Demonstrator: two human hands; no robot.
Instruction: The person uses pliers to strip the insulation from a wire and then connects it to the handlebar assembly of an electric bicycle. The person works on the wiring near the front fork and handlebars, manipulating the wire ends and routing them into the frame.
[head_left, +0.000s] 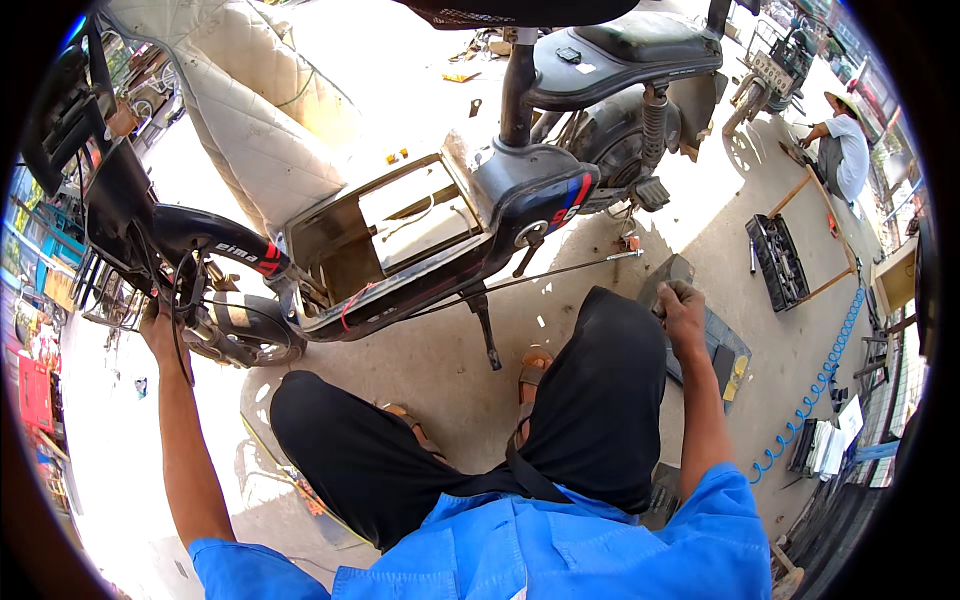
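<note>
A dark electric scooter stands across in front of me, its floor compartment uncovered. Inside that compartment lies a white box-like block with a thin cable on top. My left hand is up at the front fork, beside the front wheel; hanging cables partly cover its fingers. Near my right knee, my right hand is closed in a fist; what it holds, if anything, is hidden. Just beyond that fist is a dark grey flat piece. A long thin rod or cable runs under the scooter's side.
A black tray of tools lies on the ground at right, near a coiled blue hose. Farther right a person in a straw hat squats. A pale quilted cover hangs at the scooter's front. Another scooter is parked behind.
</note>
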